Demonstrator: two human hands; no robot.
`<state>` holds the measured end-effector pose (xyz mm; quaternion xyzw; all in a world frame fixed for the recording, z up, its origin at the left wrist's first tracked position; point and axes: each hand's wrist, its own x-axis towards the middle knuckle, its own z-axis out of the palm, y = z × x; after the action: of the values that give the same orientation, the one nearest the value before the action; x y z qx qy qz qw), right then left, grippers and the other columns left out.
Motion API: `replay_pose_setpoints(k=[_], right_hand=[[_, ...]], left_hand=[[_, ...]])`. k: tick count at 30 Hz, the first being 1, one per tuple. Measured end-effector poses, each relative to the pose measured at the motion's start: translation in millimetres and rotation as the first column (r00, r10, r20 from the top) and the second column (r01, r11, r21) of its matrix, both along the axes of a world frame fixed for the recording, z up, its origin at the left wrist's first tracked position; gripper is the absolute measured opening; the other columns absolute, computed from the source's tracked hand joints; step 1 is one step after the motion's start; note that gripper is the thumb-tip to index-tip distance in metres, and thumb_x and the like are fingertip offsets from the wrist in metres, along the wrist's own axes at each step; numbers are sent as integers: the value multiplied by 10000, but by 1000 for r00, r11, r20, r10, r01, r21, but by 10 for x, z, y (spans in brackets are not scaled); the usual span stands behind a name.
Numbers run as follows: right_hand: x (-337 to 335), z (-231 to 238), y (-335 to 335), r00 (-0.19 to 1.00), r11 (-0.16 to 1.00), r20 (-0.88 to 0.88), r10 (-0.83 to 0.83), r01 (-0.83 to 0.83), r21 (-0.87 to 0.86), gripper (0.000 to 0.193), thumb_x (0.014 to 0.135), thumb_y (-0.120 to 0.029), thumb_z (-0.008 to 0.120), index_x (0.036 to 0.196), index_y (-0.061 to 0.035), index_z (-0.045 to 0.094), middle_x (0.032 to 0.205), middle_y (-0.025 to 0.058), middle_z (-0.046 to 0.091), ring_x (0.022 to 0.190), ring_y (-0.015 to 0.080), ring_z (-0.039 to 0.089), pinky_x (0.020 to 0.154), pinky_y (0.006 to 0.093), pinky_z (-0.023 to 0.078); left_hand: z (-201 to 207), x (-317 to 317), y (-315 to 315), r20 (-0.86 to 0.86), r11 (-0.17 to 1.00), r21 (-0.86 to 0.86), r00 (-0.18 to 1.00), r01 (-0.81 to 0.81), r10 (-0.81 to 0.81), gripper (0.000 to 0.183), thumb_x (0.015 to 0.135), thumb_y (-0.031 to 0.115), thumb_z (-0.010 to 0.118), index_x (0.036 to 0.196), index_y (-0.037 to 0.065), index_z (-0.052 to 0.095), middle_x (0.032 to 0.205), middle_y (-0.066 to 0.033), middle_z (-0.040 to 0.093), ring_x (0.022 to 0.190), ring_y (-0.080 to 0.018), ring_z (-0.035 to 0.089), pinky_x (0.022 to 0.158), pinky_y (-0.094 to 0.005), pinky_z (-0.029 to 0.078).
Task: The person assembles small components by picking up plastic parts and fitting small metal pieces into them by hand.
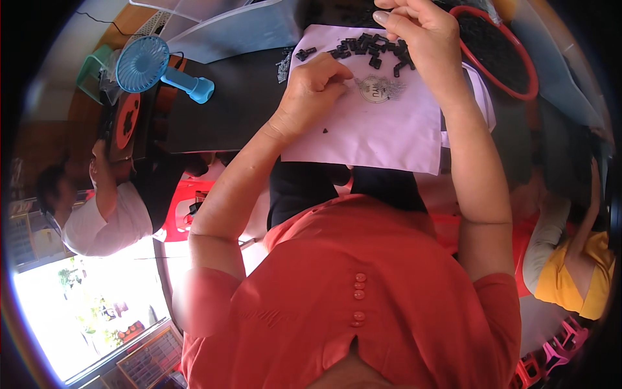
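A pink cloth bag point(363, 139) lies flat on the dark table in front of me. Several small black plastic parts point(369, 48) are heaped across its far side, and a little pile of thin, pin-like pieces point(393, 87) rests by the bag's round print. My left hand point(314, 91) is over the bag's left side, fingers curled into a pinch; whatever they hold is hidden. Beyond the heap, my right hand point(424, 29) is raised with thumb and fingertips drawn together. Anything between them is too small to make out. One tiny dark bit point(325, 131) sits nearer me on the cloth.
At the right stands a red-rimmed basket point(532, 71) full of black parts. A blue fan point(144, 63) lies on the table point(220, 117) at the left, near a translucent plastic bin point(236, 32). One person point(107, 217) sits at the left, another point(583, 272) at the right.
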<state>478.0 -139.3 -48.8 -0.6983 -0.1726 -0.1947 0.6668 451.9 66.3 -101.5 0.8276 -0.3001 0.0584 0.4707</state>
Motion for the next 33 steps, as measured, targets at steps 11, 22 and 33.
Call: replay_pose_setpoints(k=[11,22,33], right_hand=[[-12,-94,-20,998,973,50,39,-26,-231,177,877,-40,692,1053,-31,693,816,-14,669,687,34,544,650,193,456],[12,-349,193,890,724,438,125,220,-654,78,779,-82,691,852,-79,663,814,39,665,762,263,653,687,371,504],[-17,-348,203,902,696,394,177,169,-698,108,775,-18,659,878,-44,646,820,74,638,750,271,638,685,355,504]], left_hand=[[-31,-93,688,224,857,58,843,-512,489,177,732,28,723,904,12,687,848,-120,611,732,-289,626,685,-366,516],[-109,336,728,429,789,302,815,-535,389,315,784,206,727,1067,70,707,975,-93,623,998,-298,577,828,-400,497],[-138,358,907,401,834,312,859,-455,318,149,798,182,705,918,94,718,945,-71,616,968,-294,578,810,-394,498]])
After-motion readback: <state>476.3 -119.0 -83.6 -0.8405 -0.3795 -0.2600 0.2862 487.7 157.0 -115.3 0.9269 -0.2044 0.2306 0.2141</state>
